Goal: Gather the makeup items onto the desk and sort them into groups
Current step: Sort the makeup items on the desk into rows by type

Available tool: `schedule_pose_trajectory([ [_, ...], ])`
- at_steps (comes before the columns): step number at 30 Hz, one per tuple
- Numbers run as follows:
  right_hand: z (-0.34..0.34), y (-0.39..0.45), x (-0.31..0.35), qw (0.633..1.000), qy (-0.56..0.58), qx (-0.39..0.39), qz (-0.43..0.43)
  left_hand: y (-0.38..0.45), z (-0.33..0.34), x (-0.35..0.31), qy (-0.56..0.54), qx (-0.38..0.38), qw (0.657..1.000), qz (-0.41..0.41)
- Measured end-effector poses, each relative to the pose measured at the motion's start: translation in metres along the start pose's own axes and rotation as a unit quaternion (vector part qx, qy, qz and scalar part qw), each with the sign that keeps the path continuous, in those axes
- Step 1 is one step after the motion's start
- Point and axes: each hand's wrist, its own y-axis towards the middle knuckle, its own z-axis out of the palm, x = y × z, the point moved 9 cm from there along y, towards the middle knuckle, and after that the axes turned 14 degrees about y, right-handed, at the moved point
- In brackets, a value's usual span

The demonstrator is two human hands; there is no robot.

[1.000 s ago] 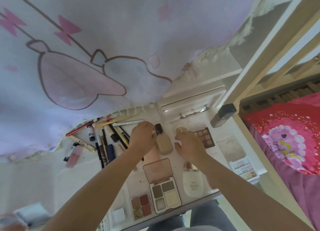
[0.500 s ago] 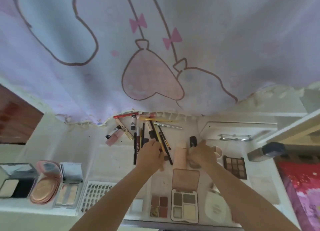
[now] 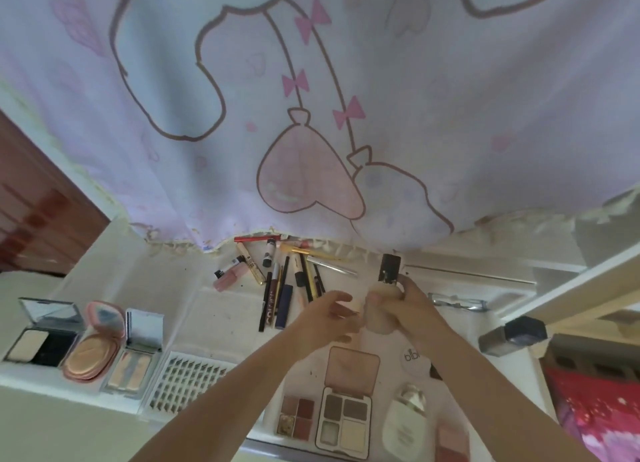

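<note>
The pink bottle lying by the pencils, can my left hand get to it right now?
Probably yes. Your left hand is open and holds nothing, and the pink bottle lies uncovered on the desk to its left. Only the flat row of pencils lies between them, easy to reach over.

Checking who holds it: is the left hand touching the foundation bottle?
Cannot tell. In the head view the right hand grips the foundation bottle; the open left hand sits right beside it, no clear gap or contact.

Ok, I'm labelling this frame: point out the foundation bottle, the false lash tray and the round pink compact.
foundation bottle [image 3: 390, 267], head view, dark cap
false lash tray [image 3: 188, 380], head view, middle of lash rows
round pink compact [image 3: 90, 356], head view, peach puff
</note>
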Motion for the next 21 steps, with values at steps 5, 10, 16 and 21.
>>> schedule_pose_trajectory([
  [5,0.012,-0.011,0.015,0.997,0.059,0.043,-0.029,-0.006,0.004,-0.028,-0.037,-0.044,0.997,0.043],
  [10,0.01,-0.024,0.032,0.995,-0.03,0.083,-0.043,-0.019,0.014,-0.035,-0.125,0.022,0.991,0.04],
  [16,-0.011,-0.034,0.081,0.965,-0.244,0.017,-0.096,-0.034,-0.001,-0.039,-0.048,-0.001,0.999,0.015],
  [21,-0.002,-0.027,0.084,0.954,-0.3,0.004,-0.025,-0.043,-0.017,-0.073,0.114,-0.09,0.986,0.083],
])
